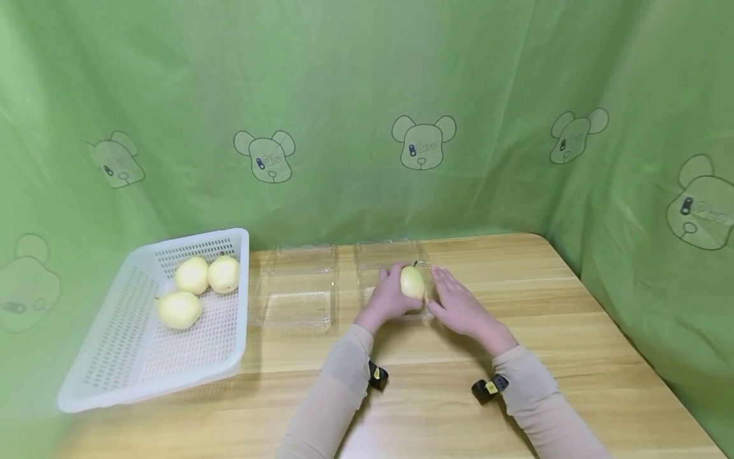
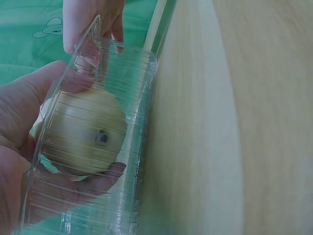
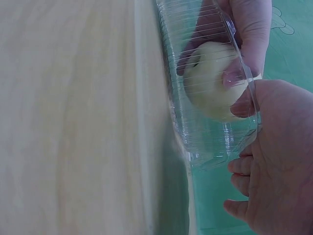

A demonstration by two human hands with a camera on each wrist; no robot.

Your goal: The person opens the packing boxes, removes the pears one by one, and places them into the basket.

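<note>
My left hand holds a pale yellow pear with its thumb and fingers around the sides. The pear is inside a clear plastic box, stem up in the head view. Through the ribbed plastic wall, the left wrist view shows the pear's dark-spotted end low in the box. At the box's right end is my right hand, steadying it. Its thumb hooks over the rim and the other fingers lie outside the wall, as the right wrist view shows. The hinged lid stands raised at the back.
Left of the hands lies a second clear box with its lid folded back. A white slotted basket at the far left contains three pears. Green curtains hang behind and beside the wooden table.
</note>
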